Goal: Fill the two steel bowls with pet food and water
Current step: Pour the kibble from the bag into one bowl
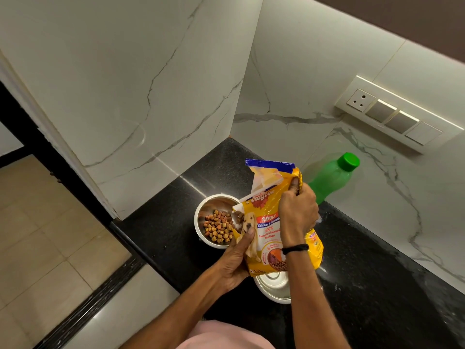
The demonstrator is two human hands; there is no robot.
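Pet food bag (266,222) is up off the table (163,235), held w/ both hands over the two steel bowls; its torn top points up and its left edge hides the far bowl's right rim. Left hand (236,263) has its grip round the bag's lower left side, thumb pressed on the printed front. Right hand (298,210) pinches the gathered film near the top right.

Bag is thin glossy film: soft, crinkly, prob. slippery, w/ loose contents that'll shift when tipped. Best held low for support, w/ a pinch by the mouth to steer.

Far bowl (216,201) has a layer of kibble (219,226), not full. Near bowl (274,285) looks empty, partly hidden under the bag. Steel bowls are likely light and may skid on polished stone.

Green bottle (329,180), capped, stands behind the bag by the wall; prob. the water.

Table is black speckled stone, in a corner of white veined marble walls. Switch plate (392,114) is on the right wall; beige floor tiles (37,235) lie to the left.
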